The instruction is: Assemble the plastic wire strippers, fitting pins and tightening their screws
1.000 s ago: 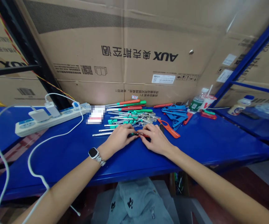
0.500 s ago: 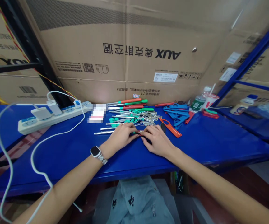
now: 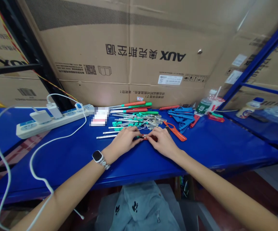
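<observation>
My left hand (image 3: 125, 139), with a watch above its wrist, rests low over the table with its fingers closed on a small red lighter casing (image 3: 144, 137). At the casing's other end, my right hand (image 3: 162, 141) pinches with thumb and fingertips. Most of the casing is hidden under my fingers, with small metal bits showing between them. Just beyond my hands lies a pile of lighter parts (image 3: 139, 121): metal tubes, green pieces and clear pieces with thin wires. An orange lighter shell (image 3: 177, 133) is to the right of my right hand, with a dark handle next to it.
Behind the pile are long red and green lighters (image 3: 135, 104). Blue shells (image 3: 181, 115) are heaped at right, near a water bottle (image 3: 202, 106) and a cup (image 3: 218, 103). A power strip (image 3: 30, 126) with white cables lies left on the blue table (image 3: 216, 141). Cardboard (image 3: 129, 64) stands behind.
My right hand's fingers have shifted and drawn together slightly, so more of the red casing shows between my hands. My left hand has hardly moved. The whole view has shifted slightly.
</observation>
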`<state>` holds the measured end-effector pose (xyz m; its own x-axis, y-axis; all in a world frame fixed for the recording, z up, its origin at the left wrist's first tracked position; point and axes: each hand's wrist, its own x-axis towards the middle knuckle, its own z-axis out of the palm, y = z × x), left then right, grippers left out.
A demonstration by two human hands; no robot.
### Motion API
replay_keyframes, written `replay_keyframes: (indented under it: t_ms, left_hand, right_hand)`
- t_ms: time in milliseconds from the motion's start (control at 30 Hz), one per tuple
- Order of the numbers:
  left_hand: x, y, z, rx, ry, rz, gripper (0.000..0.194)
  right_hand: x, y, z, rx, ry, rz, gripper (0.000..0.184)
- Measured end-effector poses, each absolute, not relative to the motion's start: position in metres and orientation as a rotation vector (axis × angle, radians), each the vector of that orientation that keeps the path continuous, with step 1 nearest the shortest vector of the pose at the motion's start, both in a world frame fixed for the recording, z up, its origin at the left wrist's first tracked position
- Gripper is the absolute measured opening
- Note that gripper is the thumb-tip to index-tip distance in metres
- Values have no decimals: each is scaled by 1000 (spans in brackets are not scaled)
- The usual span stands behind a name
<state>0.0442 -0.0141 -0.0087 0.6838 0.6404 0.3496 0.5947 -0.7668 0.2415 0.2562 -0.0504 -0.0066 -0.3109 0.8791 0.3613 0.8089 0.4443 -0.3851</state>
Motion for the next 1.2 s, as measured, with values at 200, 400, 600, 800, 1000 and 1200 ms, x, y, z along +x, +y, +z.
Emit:
replay_keyframes:
  t_ms: [200,400,600,800,1000,1200]
  left_hand:
    - [44,-13,-10,2786,996,669,20]
    - [44,-14,-9,2788,1013,625,20]
    - [43,-14,-10,2809,1009,632,22]
    - [42,-14,-10,2825,1005,603,22]
    - [41,-15,-8,2807,1002,609,26]
    - [43,-20,-4,3040,1033,441,27]
  right_hand:
    - [259,-33,4,-1205,-2328,160,5]
    - [263,-28,12,-1155,-2539,131,10]
    - [267,-33,6,-1102,-2466,136,15]
    - [267,-44,0,-1042,-2535,-47,20]
    - [268,-50,-3,-1063,-2509,-21,20]
    - [265,-45,-3,-1055,-2482,19,21]
